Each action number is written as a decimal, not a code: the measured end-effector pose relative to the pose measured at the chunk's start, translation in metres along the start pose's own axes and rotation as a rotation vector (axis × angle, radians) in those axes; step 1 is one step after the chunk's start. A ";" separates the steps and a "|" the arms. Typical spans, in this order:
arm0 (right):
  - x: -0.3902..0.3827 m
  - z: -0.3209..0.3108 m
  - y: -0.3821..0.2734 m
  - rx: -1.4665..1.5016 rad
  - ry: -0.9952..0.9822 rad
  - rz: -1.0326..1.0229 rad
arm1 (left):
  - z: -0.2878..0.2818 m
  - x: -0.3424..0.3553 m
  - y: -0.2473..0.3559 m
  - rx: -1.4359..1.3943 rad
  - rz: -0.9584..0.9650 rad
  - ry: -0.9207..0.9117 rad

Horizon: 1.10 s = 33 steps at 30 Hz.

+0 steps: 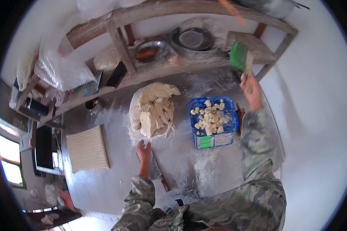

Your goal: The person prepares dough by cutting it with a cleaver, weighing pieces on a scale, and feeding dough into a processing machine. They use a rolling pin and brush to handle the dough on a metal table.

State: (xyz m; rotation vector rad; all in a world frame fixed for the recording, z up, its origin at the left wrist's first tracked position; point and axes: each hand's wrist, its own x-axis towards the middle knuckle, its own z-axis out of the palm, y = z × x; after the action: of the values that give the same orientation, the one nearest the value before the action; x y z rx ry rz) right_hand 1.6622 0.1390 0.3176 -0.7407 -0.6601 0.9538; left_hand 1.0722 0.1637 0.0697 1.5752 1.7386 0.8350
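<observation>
My right hand [251,89] is raised at the far right, closed round a tool with a pale wooden handle and a green head [238,55], which is blurred. Below it to the left, a blue-topped scale [214,140] bears many small dough lumps [211,120]. At the near edge of a big floury dough mass [152,109] is my left hand [144,151], its fingers apart and nothing seen in them. Beside that hand lies a long knife [161,175] with a brownish handle, partly hidden behind the hand.
A ridged, square cloth-like sheet [88,149] lies on the left of the floury metal table [115,184]. Along the back runs a wooden shelf [204,11] with metal bowls [194,42], plastic bags [59,63] and a dark phone-like slab [117,75]. A white wall [312,115] borders the right side.
</observation>
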 end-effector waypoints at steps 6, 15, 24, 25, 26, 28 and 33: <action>0.132 0.033 0.051 -0.041 0.234 0.263 | 0.004 0.074 -0.057 -0.010 0.081 0.137; -0.039 0.084 0.164 -0.453 0.314 0.329 | 0.039 0.076 0.011 0.131 -0.002 0.106; -0.031 0.123 0.428 -0.743 0.106 0.355 | 0.026 0.124 0.010 -0.020 -0.006 -0.192; -0.003 0.083 0.429 -0.799 0.149 0.277 | 0.046 0.133 0.036 -0.058 0.038 -0.291; 0.014 0.065 0.430 -0.831 0.166 0.219 | 0.054 0.142 0.047 -0.071 0.064 -0.365; -0.010 0.146 0.465 -1.088 -0.039 0.254 | 0.009 0.140 -0.010 0.001 -0.008 -0.281; -0.014 0.133 0.483 -1.347 -0.104 -0.081 | 0.030 0.137 0.004 0.066 -0.021 -0.231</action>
State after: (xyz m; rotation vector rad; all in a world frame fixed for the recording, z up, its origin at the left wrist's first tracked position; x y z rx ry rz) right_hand 1.3259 0.3445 0.0083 -1.8176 -1.4275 0.3579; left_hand 1.0878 0.3019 0.0493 1.6237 1.6277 0.5654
